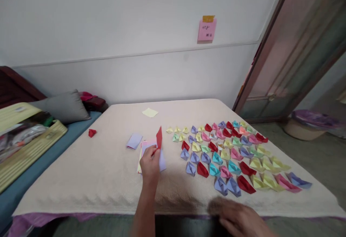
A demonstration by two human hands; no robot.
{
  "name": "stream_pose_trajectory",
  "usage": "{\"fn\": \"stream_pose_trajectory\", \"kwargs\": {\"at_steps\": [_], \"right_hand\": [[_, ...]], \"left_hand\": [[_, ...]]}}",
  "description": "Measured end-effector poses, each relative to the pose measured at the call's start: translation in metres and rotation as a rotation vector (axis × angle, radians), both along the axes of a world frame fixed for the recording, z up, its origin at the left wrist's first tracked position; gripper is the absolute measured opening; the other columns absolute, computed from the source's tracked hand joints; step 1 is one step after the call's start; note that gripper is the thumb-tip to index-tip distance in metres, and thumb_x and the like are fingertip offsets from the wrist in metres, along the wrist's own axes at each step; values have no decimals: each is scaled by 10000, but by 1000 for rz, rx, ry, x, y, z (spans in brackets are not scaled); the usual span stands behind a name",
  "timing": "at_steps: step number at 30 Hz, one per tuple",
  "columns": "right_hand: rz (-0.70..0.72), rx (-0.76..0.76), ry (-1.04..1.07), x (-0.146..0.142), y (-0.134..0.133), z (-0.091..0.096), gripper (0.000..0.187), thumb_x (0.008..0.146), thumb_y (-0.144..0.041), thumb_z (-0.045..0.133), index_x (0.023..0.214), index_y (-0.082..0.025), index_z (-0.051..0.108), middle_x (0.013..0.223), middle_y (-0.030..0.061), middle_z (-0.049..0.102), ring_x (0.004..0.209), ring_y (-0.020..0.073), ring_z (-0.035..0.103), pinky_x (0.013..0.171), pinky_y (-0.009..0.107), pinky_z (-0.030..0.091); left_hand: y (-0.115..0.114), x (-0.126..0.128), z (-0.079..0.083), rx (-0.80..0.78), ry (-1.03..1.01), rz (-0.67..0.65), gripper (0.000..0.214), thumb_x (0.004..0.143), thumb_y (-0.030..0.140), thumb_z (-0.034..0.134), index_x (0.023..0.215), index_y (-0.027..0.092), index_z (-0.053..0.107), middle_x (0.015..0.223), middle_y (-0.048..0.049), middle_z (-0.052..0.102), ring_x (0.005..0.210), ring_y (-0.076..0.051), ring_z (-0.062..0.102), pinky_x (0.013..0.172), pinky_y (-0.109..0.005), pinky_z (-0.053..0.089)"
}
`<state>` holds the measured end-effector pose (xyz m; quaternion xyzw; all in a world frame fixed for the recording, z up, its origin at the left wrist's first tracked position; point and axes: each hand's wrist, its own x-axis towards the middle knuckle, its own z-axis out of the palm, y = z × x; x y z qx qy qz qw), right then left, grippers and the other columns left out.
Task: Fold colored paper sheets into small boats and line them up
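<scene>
As it stands on edge above a stack of coloured paper sheets (pixel 163 164), a red paper sheet (pixel 159 137) is pinched at its lower end by the fingers of the person's left hand (pixel 150 163), near the middle of the cloth-covered table (pixel 94 179). The stack lies flat under that hand, with a lavender sheet on top. Just to its left rests a single lavender sheet (pixel 134 140). Farther back lies a pale yellow sheet (pixel 150 112), and well off to the left a small red folded piece (pixel 92 132). To the right of the stack, rows of folded paper boats (pixel 229 154) in red, blue, lavender, pink, green and yellow spread across the cloth. The right hand (pixel 240 219) sits low at the table's near edge, too blurred to tell whether it is clenched or loose. A pink sticky note (pixel 207 30) hangs on the white wall behind, and a grey cushion (pixel 63 106) lies at far left.
</scene>
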<state>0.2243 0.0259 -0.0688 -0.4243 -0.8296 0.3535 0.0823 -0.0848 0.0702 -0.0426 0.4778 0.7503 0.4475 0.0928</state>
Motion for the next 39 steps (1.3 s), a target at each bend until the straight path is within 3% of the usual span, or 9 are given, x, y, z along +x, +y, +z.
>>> {"fn": "stream_pose_trajectory", "kwargs": {"at_steps": [2, 5, 9, 15, 21, 26, 31, 34, 39], "right_hand": [[-50, -52, 203, -36, 23, 20, 353, 862, -473, 452, 718, -225, 657, 757, 39, 665, 727, 207, 598, 702, 324, 455], [-237, -291, 655, -78, 56, 32, 324, 803, -474, 571, 951, -197, 652, 877, 43, 676, 818, 214, 596, 738, 321, 452], [-298, -686, 1142, -98, 80, 26, 396, 852, -456, 519, 1124, -179, 599, 1016, 92, 677, 869, 229, 635, 772, 352, 475], [-475, -552, 1330, -72, 91, 22, 396, 716, -285, 719, 1091, -221, 611, 1041, 74, 698, 872, 234, 659, 796, 351, 490], [-418, -538, 1272, -53, 85, 28, 336, 729, -253, 688, 1056, -234, 615, 961, 56, 715, 802, 217, 665, 716, 325, 500], [-374, -429, 1104, -49, 82, 31, 139, 701, -283, 690, 803, -194, 655, 698, -3, 669, 624, 161, 598, 603, 270, 453], [-484, -329, 935, -48, 86, 29, 219, 673, -335, 706, 590, -178, 579, 425, -64, 479, 399, 87, 394, 428, 219, 288], [-496, -349, 921, -50, 88, 24, 271, 738, -394, 650, 607, -172, 567, 434, -34, 535, 393, 91, 404, 423, 220, 278], [-571, -296, 905, -56, 89, 18, 320, 741, -429, 639, 580, -170, 542, 556, 16, 629, 459, 109, 466, 470, 230, 336]], "left_hand": [[2, 14, 3, 150, -477, -163, 201, 799, 316, 543, 837, 147, 643, 964, -74, 677, 897, -185, 614, 806, -283, 454], [6, 39, 3, 255, -1102, -340, 224, 733, 340, 643, 830, 139, 630, 869, -65, 689, 798, -174, 637, 758, -303, 481], [11, 62, -1, 238, -1398, -429, 176, 703, 282, 699, 773, 135, 634, 838, -60, 690, 750, -149, 634, 739, -288, 485], [12, 83, -2, 125, -1332, -482, 119, 715, 220, 688, 723, 106, 653, 754, -45, 662, 714, -137, 588, 711, -270, 474], [11, 97, 5, 77, -1265, -556, 175, 797, 296, 597, 772, 130, 644, 694, -12, 623, 620, -111, 526, 620, -232, 429], [11, 93, -2, 60, -1048, -431, 152, 720, 287, 657, 731, 135, 663, 619, 9, 606, 561, -105, 497, 563, -215, 386], [10, 85, -6, -41, -791, -335, 153, 651, 287, 694, 685, 138, 690, 439, 58, 469, 420, -69, 350, 450, -202, 280], [10, 83, -7, -79, -735, -358, 186, 674, 329, 672, 697, 144, 684, 398, 64, 435, 403, -77, 344, 431, -203, 268], [8, 89, -4, -43, -709, -347, 285, 728, 398, 616, 604, 142, 637, 559, 1, 576, 541, -112, 480, 532, -217, 381]]}}
